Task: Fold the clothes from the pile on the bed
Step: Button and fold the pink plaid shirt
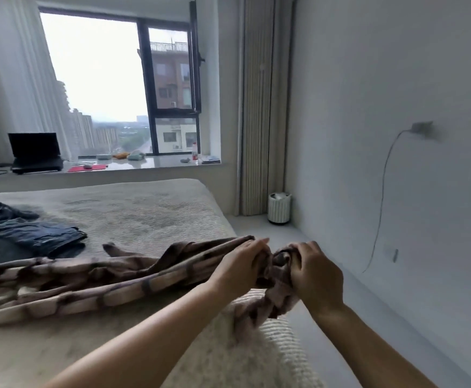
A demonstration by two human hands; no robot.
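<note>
A brown and beige checked garment lies stretched across the bed from the left edge to the bed's right side. My left hand grips one bunched end of it. Close beside, my right hand grips the same bunched end, and a loose part hangs down below my right hand over the bed's edge. Dark blue denim clothes lie in a heap on the bed at the far left, apart from both hands.
A white fluffy blanket covers the bed's near right corner. A small white bin stands on the floor by the curtain. A laptop and small items sit on the window sill. A cable hangs down the right wall.
</note>
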